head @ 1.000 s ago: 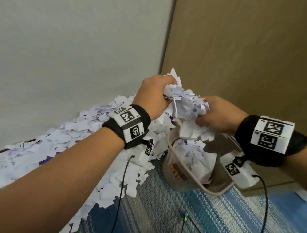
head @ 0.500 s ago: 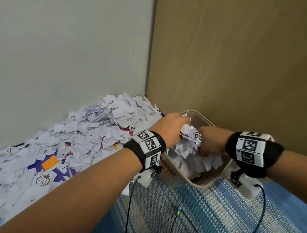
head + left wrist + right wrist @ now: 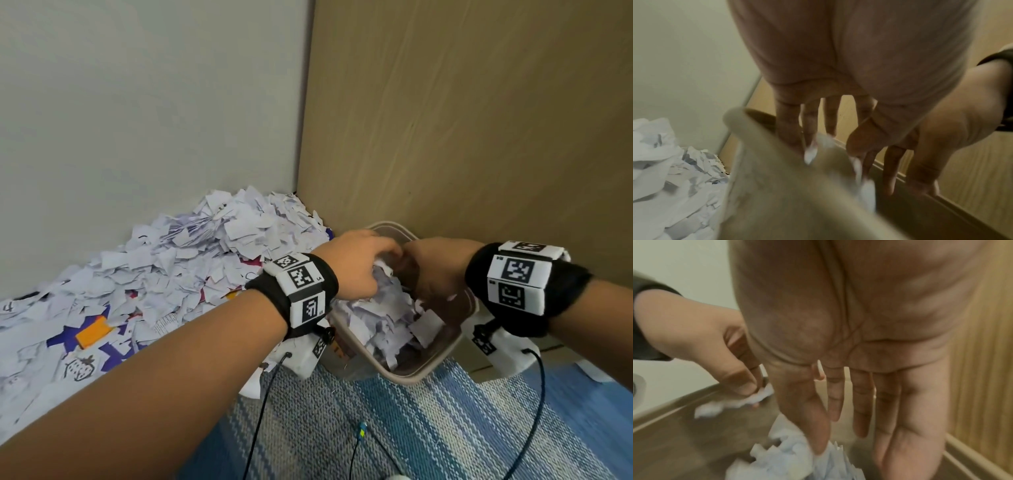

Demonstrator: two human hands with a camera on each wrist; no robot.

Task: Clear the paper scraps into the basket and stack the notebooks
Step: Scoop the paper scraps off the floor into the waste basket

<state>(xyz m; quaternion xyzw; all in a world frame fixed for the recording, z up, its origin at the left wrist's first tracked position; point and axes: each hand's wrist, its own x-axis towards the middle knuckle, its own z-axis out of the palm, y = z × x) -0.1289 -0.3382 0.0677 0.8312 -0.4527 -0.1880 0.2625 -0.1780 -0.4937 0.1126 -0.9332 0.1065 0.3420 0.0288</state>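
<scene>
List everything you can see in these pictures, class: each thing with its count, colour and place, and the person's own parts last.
paper scraps: too many to count, white, heaped in the corner; more lie in the basket
basket: one, beige, against the wooden panel
orange piece: one, among the scraps at left
strawberry drawing: one, black outline, near left
rug: one, blue striped, under the basket
wooden panel: one, tan, right
wall: one, pale, left
wrist bands: two, black with white markers
left hand: fingers extended over the basket, scraps at the fingertips
right hand: open, over the basket
</scene>
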